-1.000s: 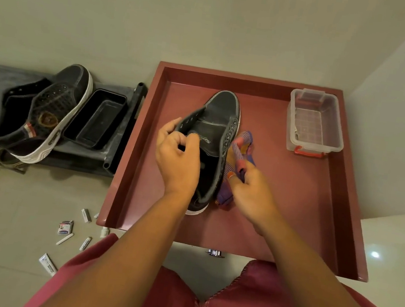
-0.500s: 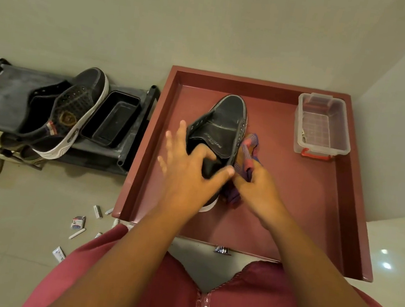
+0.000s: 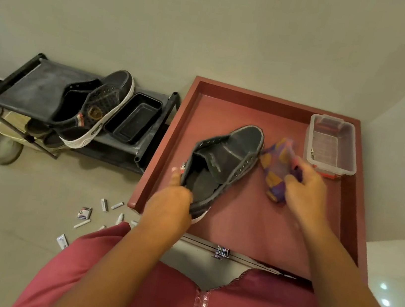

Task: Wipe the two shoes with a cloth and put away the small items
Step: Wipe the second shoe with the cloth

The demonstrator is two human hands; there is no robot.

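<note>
A dark grey shoe [image 3: 235, 152] lies on the red tray table [image 3: 238, 226], toe pointing away and to the right. My left hand [image 3: 171, 203] grips its heel end, thumb along the left side. A purple and orange cloth [image 3: 276, 163] lies just right of the shoe, and my right hand [image 3: 305, 191] pinches its right edge. The second dark shoe [image 3: 98, 110], with a white sole, rests on the black rack [image 3: 30, 92] at the left. Several small white items [image 3: 104, 204] are scattered on the floor by the tray's left front corner.
A clear plastic box [image 3: 332, 145] with a red base stands at the tray's back right corner. A black rectangular bin [image 3: 133, 117] sits on the rack beside the second shoe. Other footwear lies under the rack. Walls close in behind and to the right.
My left hand slid from the shoe's opening down to its heel. The shoe's toe swung right. My right hand moved right, away from the shoe, with the cloth.
</note>
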